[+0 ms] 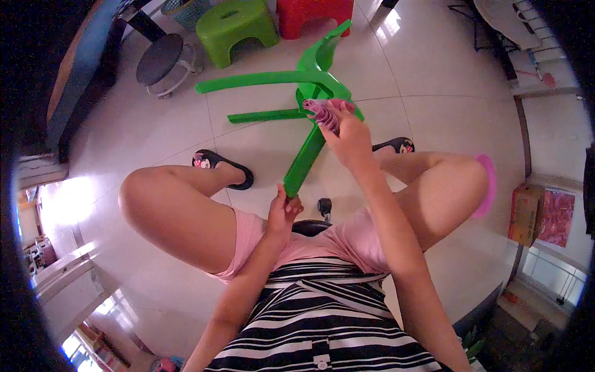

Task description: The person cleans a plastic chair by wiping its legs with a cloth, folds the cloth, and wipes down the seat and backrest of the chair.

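Observation:
A green plastic chair [305,162] is tipped over in front of me, with its legs pointing left and toward me. My left hand [285,209] is closed around the end of the nearest leg, close to my lap. My right hand [348,131] grips a crumpled purple-pink cloth [327,119] against the upper part of that leg, by the seat. Part of the seat is hidden behind the cloth and my right hand.
Beyond the chair stand a green stool [234,30], a red stool [313,17] and a round dark stool [160,60]. A cardboard box [525,216] is at the right, past a pink round-edged object [488,186] beside my knee. Tiled floor [434,118] surrounds my feet.

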Available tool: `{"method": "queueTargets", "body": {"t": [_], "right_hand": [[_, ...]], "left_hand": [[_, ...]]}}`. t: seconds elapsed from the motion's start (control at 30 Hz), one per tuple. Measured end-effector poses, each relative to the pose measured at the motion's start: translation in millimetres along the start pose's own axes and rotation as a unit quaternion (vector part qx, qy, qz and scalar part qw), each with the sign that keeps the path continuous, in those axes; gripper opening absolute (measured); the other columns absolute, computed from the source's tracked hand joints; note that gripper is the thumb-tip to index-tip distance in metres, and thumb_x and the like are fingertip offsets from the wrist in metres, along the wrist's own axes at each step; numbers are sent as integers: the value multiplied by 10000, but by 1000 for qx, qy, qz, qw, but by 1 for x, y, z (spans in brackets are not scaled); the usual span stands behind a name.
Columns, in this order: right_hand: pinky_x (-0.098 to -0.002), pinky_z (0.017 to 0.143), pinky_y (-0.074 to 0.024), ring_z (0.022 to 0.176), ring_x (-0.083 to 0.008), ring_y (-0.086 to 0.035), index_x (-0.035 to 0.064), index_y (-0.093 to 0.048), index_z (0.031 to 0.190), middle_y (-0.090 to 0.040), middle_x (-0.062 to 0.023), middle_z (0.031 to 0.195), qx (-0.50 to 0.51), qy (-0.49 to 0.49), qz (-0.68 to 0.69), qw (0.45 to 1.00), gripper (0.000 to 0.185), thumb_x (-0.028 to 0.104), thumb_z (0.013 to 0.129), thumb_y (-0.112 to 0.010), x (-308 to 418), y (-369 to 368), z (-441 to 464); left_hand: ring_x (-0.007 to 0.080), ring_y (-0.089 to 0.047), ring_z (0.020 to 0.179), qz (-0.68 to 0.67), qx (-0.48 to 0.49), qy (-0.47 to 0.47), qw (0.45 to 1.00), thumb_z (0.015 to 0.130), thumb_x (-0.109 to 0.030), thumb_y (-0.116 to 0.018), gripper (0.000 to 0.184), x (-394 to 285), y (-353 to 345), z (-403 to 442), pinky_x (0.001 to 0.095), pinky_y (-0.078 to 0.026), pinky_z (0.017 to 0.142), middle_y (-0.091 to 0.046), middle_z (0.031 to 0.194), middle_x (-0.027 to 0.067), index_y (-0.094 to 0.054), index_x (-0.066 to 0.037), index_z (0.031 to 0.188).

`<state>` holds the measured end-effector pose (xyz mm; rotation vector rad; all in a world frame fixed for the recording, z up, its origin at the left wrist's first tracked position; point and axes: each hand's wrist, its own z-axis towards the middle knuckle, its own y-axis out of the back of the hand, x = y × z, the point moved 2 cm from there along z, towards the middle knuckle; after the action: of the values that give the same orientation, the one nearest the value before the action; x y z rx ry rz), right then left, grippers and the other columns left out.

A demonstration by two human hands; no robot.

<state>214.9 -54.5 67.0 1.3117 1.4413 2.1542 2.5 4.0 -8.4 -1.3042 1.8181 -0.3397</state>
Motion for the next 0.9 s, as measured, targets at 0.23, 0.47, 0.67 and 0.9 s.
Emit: {"method": "queueTargets", "body": {"t": [0.23,0.47,0.67,0.9], "right_hand": [[-415,808,-462,966,-350,-572,59,-558,1147,-541,-251,1133,29,24,-63,997,441,280,766,-592,37,8,-27],[-410,835,-455,977,-344,-575,53,-529,1173,-544,-258,1133,94,49,-65,992,538,267,691,-639,65,0,-58],[-407,926,-403,1060,-332,-539,35,-523,1165,-558,-247,1117,160,62,-31,985,549,256,676,-643,92,-2,-83],[-387,982,-358,1109,-305,-515,16,-516,1161,-582,-198,1103,133,97,-21,986,523,225,696,-633,98,-9,-96]], "left_hand": [[100,-357,537,5,-14,18,1000,924,-498,-360,413,2,0,1,263,-350,605,-310,518,-53,-468,-119,800],[102,-455,607,-9,-44,27,999,925,-499,-355,423,6,4,1,265,-392,651,-448,595,-32,-510,-108,889],[201,-464,1126,122,81,-123,982,951,-317,-366,397,34,42,20,352,-362,970,-461,1233,88,-376,-93,1278],[233,-330,1270,-149,76,-22,986,933,-250,-368,478,8,-2,-4,364,-256,1068,-316,1385,95,-242,-111,1373]]}}
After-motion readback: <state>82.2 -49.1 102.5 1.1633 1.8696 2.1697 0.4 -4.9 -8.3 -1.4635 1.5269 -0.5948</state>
